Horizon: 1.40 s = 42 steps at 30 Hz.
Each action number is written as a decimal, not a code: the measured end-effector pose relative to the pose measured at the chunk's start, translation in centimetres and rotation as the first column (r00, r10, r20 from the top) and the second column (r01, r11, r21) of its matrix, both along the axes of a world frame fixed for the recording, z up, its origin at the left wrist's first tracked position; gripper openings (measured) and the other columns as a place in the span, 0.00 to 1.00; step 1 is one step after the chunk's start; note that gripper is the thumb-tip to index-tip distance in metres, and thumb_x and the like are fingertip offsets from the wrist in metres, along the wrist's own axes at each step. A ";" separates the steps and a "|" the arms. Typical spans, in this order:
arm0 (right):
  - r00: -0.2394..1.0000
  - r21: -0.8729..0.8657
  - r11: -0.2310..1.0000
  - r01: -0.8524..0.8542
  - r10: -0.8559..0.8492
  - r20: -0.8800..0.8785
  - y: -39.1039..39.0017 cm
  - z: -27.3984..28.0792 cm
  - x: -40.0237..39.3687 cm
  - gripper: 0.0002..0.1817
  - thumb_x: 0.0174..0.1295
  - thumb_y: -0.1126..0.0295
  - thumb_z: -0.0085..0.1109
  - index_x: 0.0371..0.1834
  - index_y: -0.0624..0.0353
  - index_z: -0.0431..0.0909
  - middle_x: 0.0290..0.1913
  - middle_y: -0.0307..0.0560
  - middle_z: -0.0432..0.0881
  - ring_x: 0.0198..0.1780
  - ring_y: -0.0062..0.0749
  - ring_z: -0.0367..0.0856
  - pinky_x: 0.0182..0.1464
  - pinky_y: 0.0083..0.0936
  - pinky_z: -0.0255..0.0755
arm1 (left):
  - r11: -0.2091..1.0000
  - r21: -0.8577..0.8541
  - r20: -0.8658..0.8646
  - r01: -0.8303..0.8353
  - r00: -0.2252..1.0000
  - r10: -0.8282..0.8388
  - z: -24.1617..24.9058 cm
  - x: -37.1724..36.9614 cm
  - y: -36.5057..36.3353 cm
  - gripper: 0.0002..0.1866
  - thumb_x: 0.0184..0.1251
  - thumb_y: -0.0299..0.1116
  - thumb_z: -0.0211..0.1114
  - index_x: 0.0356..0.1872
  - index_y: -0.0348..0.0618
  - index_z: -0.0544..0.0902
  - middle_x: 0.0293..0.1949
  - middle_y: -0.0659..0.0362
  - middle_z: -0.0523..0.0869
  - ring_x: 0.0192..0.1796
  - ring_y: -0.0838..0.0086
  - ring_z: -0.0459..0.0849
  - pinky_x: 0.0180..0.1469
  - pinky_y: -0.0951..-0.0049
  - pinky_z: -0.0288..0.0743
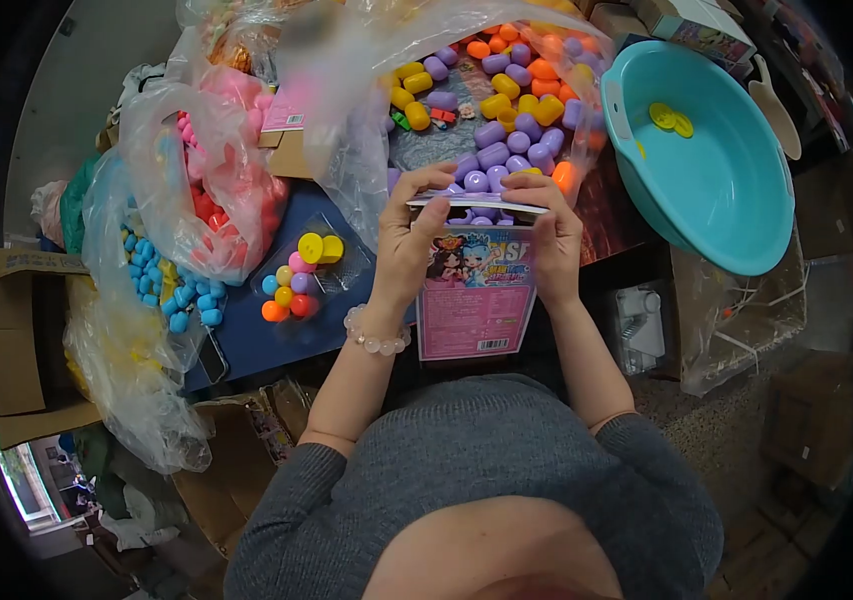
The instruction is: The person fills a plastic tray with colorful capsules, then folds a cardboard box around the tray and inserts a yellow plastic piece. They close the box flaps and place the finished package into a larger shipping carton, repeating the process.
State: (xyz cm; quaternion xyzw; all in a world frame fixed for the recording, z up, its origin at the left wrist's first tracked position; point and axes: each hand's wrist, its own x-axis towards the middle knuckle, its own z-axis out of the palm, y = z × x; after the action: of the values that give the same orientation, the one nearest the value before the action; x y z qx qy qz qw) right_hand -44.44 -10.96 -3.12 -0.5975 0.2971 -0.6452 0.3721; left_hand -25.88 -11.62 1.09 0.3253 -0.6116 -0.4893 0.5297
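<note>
A pink printed box (477,300) with cartoon figures is upright in front of my chest, its top end open and purple capsules (485,214) showing at the mouth. My left hand (417,232) grips its left top edge, thumb on the near side. On the opposite edge, my right hand (555,235) holds the box the same way. Just beyond both hands lies a clear plastic bag (347,110) spread open, with purple, yellow and orange capsules (507,90) inside. Whether the fingertips also press a flap at the box's top is hard to make out.
At right stands a turquoise basin (687,190) with yellow pieces (669,120) in it. On the left, bags hold blue capsules (172,285) and red capsules (232,220). A small clear packet of coloured capsules (292,285) lies on the blue tabletop (247,335). Cardboard boxes (32,340) flank the table.
</note>
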 end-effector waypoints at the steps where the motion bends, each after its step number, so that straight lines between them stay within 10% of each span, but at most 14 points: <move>1: 1.000 0.006 1.000 0.002 -0.002 0.003 0.3 0.4 0.1 0.18 0.73 0.62 0.51 0.58 0.63 0.71 0.54 0.51 0.79 0.60 0.36 0.75 0.64 0.33 0.66 | 0.999 0.030 0.007 -0.040 0.999 0.040 0.2 -0.4 0.3 0.17 0.71 0.37 0.60 0.57 0.43 0.74 0.63 0.48 0.74 0.65 0.64 0.72 0.68 0.65 0.61; 16: 0.999 0.048 0.998 0.030 -0.031 0.032 1.2 -0.5 0.0 0.10 0.67 0.68 0.59 0.36 0.63 0.84 0.58 0.56 0.81 0.60 0.40 0.77 0.64 0.37 0.65 | 0.997 -0.051 0.189 -0.050 0.980 0.059 -0.2 0.3 0.1 0.15 0.50 0.31 0.78 0.29 0.38 0.79 0.52 0.49 0.85 0.57 0.65 0.81 0.59 0.63 0.72; 19: 1.000 0.054 0.998 -0.024 0.024 0.004 1.4 -0.4 0.3 0.24 0.60 0.60 0.68 0.58 0.58 0.79 0.67 0.58 0.74 0.66 0.46 0.72 0.69 0.41 0.61 | 0.995 -0.013 0.130 -0.100 0.986 0.101 0.5 0.9 0.7 0.17 0.46 0.31 0.81 0.28 0.39 0.79 0.51 0.48 0.85 0.54 0.65 0.83 0.57 0.64 0.75; 21: 0.942 0.106 0.986 -0.127 0.087 0.324 2.3 0.6 1.3 0.56 0.47 0.51 0.78 0.78 0.50 0.54 0.75 0.58 0.61 0.73 0.51 0.63 0.73 0.43 0.55 | 0.980 -0.063 0.040 -0.191 0.980 0.194 2.2 2.8 1.6 0.16 0.48 0.30 0.80 0.29 0.40 0.78 0.51 0.47 0.85 0.54 0.66 0.83 0.57 0.65 0.75; 22: 0.954 0.248 0.921 -0.299 0.281 0.108 2.7 -0.1 -1.1 0.75 0.37 0.51 0.84 0.81 0.49 0.31 0.79 0.55 0.50 0.77 0.49 0.55 0.74 0.41 0.52 | 0.949 -0.148 -0.004 -0.279 0.960 0.281 3.3 4.6 2.5 0.15 0.50 0.30 0.79 0.30 0.41 0.78 0.51 0.47 0.84 0.54 0.66 0.82 0.57 0.65 0.75; 24: 0.722 0.364 0.661 -0.656 0.690 0.047 3.5 1.5 -1.8 0.73 0.41 0.59 0.83 0.81 0.54 0.31 0.78 0.51 0.52 0.77 0.41 0.55 0.74 0.36 0.51 | 0.874 -0.109 -0.355 -0.473 0.840 0.411 4.7 8.6 4.6 0.12 0.59 0.31 0.73 0.32 0.42 0.76 0.50 0.48 0.84 0.54 0.67 0.82 0.57 0.67 0.75; 28: 0.600 0.597 0.499 -0.628 0.799 -0.037 5.7 2.6 2.6 0.17 0.59 0.74 0.63 0.51 0.70 0.79 0.35 0.45 0.85 0.41 0.16 0.80 0.44 0.21 0.75 | 0.782 0.064 -0.586 -0.620 0.611 0.533 6.7 15.5 11.8 0.10 0.68 0.31 0.66 0.30 0.45 0.72 0.49 0.53 0.83 0.50 0.71 0.81 0.54 0.68 0.77; 30: 0.599 0.463 0.551 -0.694 0.799 -0.052 5.1 5.4 7.3 0.13 0.61 0.74 0.61 0.46 0.70 0.80 0.25 0.46 0.82 0.32 0.12 0.78 0.34 0.21 0.73 | 0.448 0.164 -0.362 -0.879 0.369 0.856 7.3 18.9 16.0 0.08 0.74 0.31 0.55 0.47 0.40 0.74 0.54 0.54 0.79 0.55 0.69 0.79 0.58 0.67 0.74; 32: 0.687 0.270 0.692 -0.670 0.715 -0.128 5.1 6.9 12.8 0.12 0.58 0.77 0.61 0.45 0.68 0.82 0.32 0.48 0.85 0.33 0.28 0.85 0.37 0.22 0.77 | -0.194 -0.349 -0.193 -0.917 -0.132 0.972 7.9 20.5 19.4 0.18 0.72 0.36 0.57 0.56 0.38 0.71 0.61 0.51 0.75 0.62 0.63 0.75 0.65 0.61 0.68; 35: 0.778 -0.253 0.787 -0.563 0.401 -0.484 5.9 7.0 20.9 0.17 0.50 0.76 0.62 0.46 0.60 0.83 0.43 0.48 0.87 0.43 0.40 0.87 0.45 0.29 0.80 | 0.000 -0.816 -0.068 -0.578 0.096 0.993 9.3 19.2 24.1 0.32 0.55 0.37 0.71 0.60 0.36 0.71 0.69 0.44 0.69 0.72 0.49 0.66 0.76 0.55 0.55; 37: 0.827 -0.583 0.641 -0.499 0.151 -0.542 6.9 6.7 25.7 0.17 0.50 0.72 0.60 0.45 0.57 0.83 0.45 0.46 0.86 0.49 0.37 0.85 0.50 0.34 0.79 | 0.567 -0.620 0.562 -0.542 0.198 0.803 9.4 17.4 25.0 0.39 0.48 0.33 0.75 0.65 0.39 0.71 0.67 0.42 0.71 0.73 0.48 0.66 0.76 0.52 0.55; 39: 0.772 -0.622 0.551 -0.556 0.066 -0.632 8.0 6.2 27.9 0.16 0.52 0.68 0.58 0.44 0.54 0.84 0.45 0.46 0.86 0.51 0.36 0.84 0.53 0.36 0.77 | 0.682 -0.391 0.816 -0.618 0.110 0.567 7.3 16.9 23.3 0.45 0.43 0.32 0.77 0.69 0.43 0.70 0.56 0.42 0.81 0.61 0.50 0.79 0.65 0.53 0.71; 41: 0.086 -0.074 0.256 -0.964 0.037 -0.996 8.0 6.2 29.3 0.18 0.50 0.68 0.59 0.46 0.54 0.84 0.48 0.48 0.84 0.52 0.39 0.83 0.55 0.36 0.76 | 0.622 -0.296 0.847 -0.725 0.102 0.522 2.7 18.5 22.9 0.46 0.43 0.31 0.77 0.70 0.44 0.69 0.50 0.44 0.84 0.53 0.52 0.83 0.56 0.54 0.75; 42: 0.081 -0.071 0.252 -0.965 0.032 -0.996 7.5 6.1 29.6 0.18 0.50 0.68 0.59 0.46 0.54 0.84 0.48 0.48 0.84 0.52 0.39 0.83 0.55 0.36 0.76 | 0.557 -0.195 0.878 -0.807 0.109 0.466 1.3 18.9 22.8 0.48 0.42 0.30 0.77 0.72 0.45 0.68 0.43 0.47 0.87 0.45 0.53 0.87 0.47 0.56 0.80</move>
State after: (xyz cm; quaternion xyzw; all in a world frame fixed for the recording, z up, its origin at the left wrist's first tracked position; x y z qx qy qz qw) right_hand -14.89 -3.44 2.96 -0.9828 -0.1660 -0.0368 0.0716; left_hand -6.93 11.13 2.41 0.8405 -0.4838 -0.0623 0.2361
